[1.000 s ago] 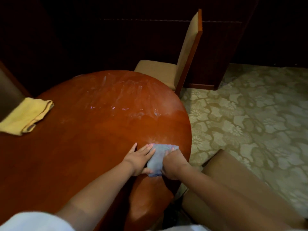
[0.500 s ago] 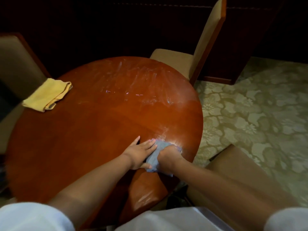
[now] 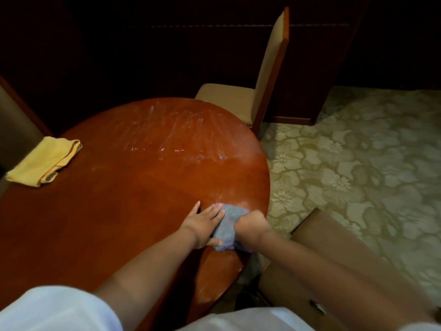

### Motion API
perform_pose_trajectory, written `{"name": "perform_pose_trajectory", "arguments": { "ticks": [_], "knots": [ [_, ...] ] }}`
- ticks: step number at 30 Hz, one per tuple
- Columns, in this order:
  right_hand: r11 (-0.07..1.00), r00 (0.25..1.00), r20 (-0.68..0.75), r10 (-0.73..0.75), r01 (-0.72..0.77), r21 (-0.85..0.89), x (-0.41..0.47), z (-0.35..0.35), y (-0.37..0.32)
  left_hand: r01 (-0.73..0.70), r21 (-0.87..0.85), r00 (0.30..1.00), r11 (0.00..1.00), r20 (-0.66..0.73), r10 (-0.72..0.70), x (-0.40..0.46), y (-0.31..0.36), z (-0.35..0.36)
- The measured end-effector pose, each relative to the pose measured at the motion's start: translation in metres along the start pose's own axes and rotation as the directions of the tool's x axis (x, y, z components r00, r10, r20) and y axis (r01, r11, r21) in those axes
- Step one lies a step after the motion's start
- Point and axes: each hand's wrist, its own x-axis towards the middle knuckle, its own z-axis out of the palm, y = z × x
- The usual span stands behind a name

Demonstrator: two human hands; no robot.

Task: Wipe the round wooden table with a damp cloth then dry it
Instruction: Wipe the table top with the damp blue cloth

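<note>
Near table [image 3: 133, 199] edge, right hand [image 3: 250, 226] gripping grey cloth [image 3: 228, 229], left hand [image 3: 202, 223] flat, fingers spread

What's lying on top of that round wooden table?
On the round wooden table lie a folded yellow cloth at the far left and a grey cloth, gripped by the right hand beside the flat left hand. Wet streaks show; the wood beneath the cloths is hidden.

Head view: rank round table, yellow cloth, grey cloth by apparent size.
1. Round wooden table, by far the largest.
2. Folded yellow cloth.
3. Grey cloth, bunched between left hand and right hand and partly hidden, so its true size is unsure.
</note>
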Motion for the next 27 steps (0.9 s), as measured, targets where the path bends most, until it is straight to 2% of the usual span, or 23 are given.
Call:
{"name": "perform_pose_trajectory", "arguments": {
  "ticks": [1, 2, 7, 11, 14, 20, 27],
  "knots": [
    [0.999, 0.999, 0.042, 0.009, -0.008, -0.031, -0.001, -0.004, 0.006, 0.013, -0.021, 1.0, 1.0, -0.006, -0.014, 0.005, 0.003, -0.004],
    [0.999, 1.0, -0.01, 0.018, -0.018, -0.027, 0.003, 0.001, 0.015, 0.028, -0.036, 1.0, 0.999, -0.009, -0.028, 0.009, 0.005, -0.008],
    [0.998, 0.998, 0.036, 0.043, -0.042, -0.05, 0.022, 0.001, 0.038, 0.085, -0.075, 0.996, 0.994, 0.0, -0.085, 0.018, 0.007, -0.014],
    [0.997, 0.996, 0.08, 0.041, -0.046, 0.063, 0.045, 0.003, 0.045, 0.235, -0.184, 0.971, 0.954, 0.012, -0.237, 0.014, 0.004, -0.009],
    [0.988, 0.995, 0.092, 0.025, -0.039, 0.15, 0.054, 0.007, 0.045, 0.291, -0.189, 0.957, 0.938, 0.041, -0.289, 0.013, 0.001, -0.011],
    [0.995, 0.995, 0.073, 0.068, -0.073, 0.067, 0.056, 0.01, 0.024, 0.29, -0.189, 0.957, 0.938, 0.054, -0.285, 0.014, -0.009, -0.009],
    [0.994, 0.996, 0.072, 0.056, -0.063, 0.091, 0.074, -0.006, 0.009, 0.247, -0.181, 0.969, 0.952, 0.075, -0.237, 0.006, -0.05, -0.007]
  ]
}}
